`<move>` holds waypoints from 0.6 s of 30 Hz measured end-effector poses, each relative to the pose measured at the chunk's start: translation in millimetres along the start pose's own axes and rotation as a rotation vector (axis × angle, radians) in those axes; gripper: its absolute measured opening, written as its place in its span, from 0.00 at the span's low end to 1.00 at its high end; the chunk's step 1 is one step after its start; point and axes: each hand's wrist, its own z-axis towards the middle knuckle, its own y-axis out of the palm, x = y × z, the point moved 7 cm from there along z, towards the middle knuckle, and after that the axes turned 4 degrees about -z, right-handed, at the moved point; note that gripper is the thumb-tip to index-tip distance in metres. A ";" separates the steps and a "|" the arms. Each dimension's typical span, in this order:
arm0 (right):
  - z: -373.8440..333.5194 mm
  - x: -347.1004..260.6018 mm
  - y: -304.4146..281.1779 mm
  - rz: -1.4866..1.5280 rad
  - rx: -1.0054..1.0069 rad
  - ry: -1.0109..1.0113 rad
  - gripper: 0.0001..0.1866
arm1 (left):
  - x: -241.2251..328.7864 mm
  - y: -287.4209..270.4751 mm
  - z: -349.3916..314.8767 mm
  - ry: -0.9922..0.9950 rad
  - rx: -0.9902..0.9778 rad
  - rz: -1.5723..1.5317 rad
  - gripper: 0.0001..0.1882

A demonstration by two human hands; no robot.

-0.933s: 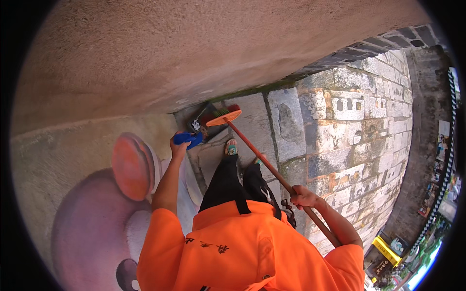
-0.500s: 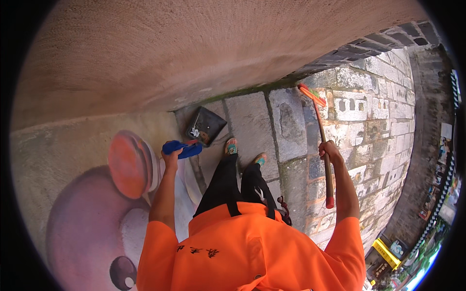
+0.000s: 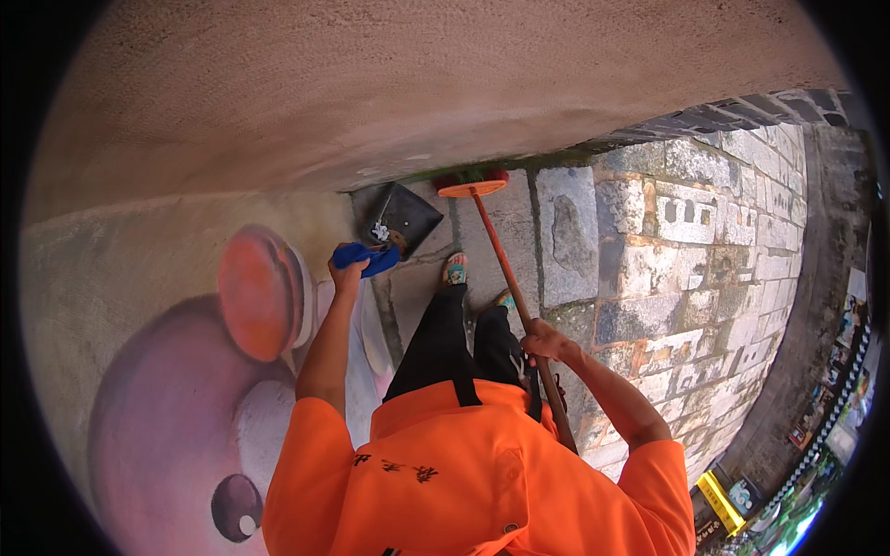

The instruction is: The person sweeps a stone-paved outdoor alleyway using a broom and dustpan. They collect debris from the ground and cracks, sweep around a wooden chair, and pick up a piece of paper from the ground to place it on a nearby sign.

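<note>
My right hand (image 3: 547,340) is wrapped round the brown wooden handle of a broom (image 3: 501,255). The broom's orange and red head (image 3: 473,184) is down at the foot of the wall, just right of a black dustpan (image 3: 422,219). Whitish and brown litter (image 3: 381,232) lies in the pan. My left hand (image 3: 349,272) grips a soft-looking blue thing (image 3: 378,261), perhaps a folded cloth, just above the near edge of the dustpan. Whether this hand also holds the dustpan's handle is hidden.
A rough brown wall (image 3: 389,83) runs along the far side. On the left stands a wall with a painted pinkish cartoon figure (image 3: 176,398). Stone paving (image 3: 567,227) reaches right towards a yellow object (image 3: 721,503). My feet (image 3: 455,269) are close to the dustpan.
The broom has swung left along the wall's foot, its head now beside the dustpan. My right hand has moved left and nearer my body. My left hand still holds the blue thing.
</note>
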 end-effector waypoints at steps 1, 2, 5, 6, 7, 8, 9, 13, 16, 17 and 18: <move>3.2 -8.6 11.9 -0.019 -0.027 -0.016 0.09 | 1.4 0.7 -0.8 0.005 0.004 0.006 0.17; 6.9 -13.6 23.1 0.007 -0.051 -0.004 0.09 | 3.0 0.8 -1.5 0.009 0.008 0.012 0.16; -3.6 -42.6 32.8 0.082 -0.052 -0.023 0.08 | 6.6 1.7 -7.0 0.007 0.025 -0.006 0.15; -6.6 -44.8 30.8 0.108 -0.066 -0.055 0.08 | 7.7 -0.2 -8.8 0.008 0.033 -0.021 0.15; -11.1 -46.9 27.7 0.132 -0.082 -0.086 0.08 | 2.3 -3.6 -9.8 0.004 0.035 -0.031 0.16; -19.1 -42.3 15.3 0.213 -0.013 -0.020 0.06 | -6.6 -7.0 -11.0 0.001 0.038 -0.041 0.16; -18.4 -27.4 4.3 0.360 -0.054 -0.022 0.06 | -11.5 -10.0 -11.0 0.002 0.044 -0.057 0.16; -39.7 -15.1 -8.6 0.271 0.001 -0.002 0.06 | -21.1 -21.1 -29.8 0.008 0.076 -0.004 0.18; -46.0 -5.4 -31.1 0.375 0.058 0.032 0.06 | -32.6 -29.1 -60.4 -0.012 0.127 -0.123 0.20; -46.3 -3.3 -37.3 0.394 0.068 0.045 0.06 | -34.4 -30.5 -72.2 0.000 0.146 -0.135 0.20; -55.7 -14.4 -42.5 0.383 0.118 0.048 0.07 | -34.0 -33.6 -84.4 0.023 0.170 -0.141 0.20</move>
